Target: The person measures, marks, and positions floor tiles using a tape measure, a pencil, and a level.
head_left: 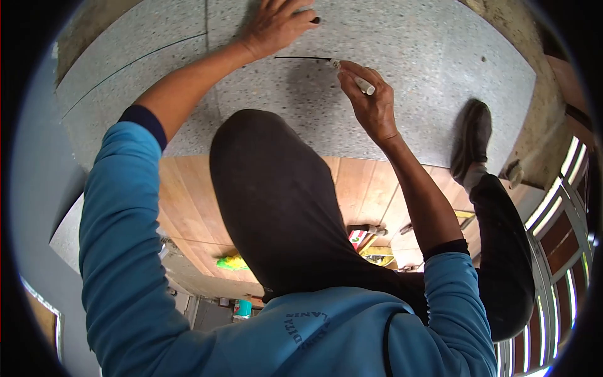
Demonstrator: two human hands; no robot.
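Note:
My right hand (370, 97) grips a white marker (365, 87), its tip touching the speckled grey slab (408, 38). A short dark line (301, 58) on the slab runs left from the marker's tip. Farther up, my left hand (279, 28) rests on the slab, its fingertips partly cut off by the frame's top edge. A small black piece that looks like the marker's cap (316, 20) is pinched between its thumb and a finger.
A thin curved line (135, 61) and a straight seam (206, 25) cross the slab at left. My knee (264, 144) bends close to the near edge, and my dark shoe (474, 135) stands at right. Wooden-look flooring (188, 195) and metal bars (553, 239) lie beyond.

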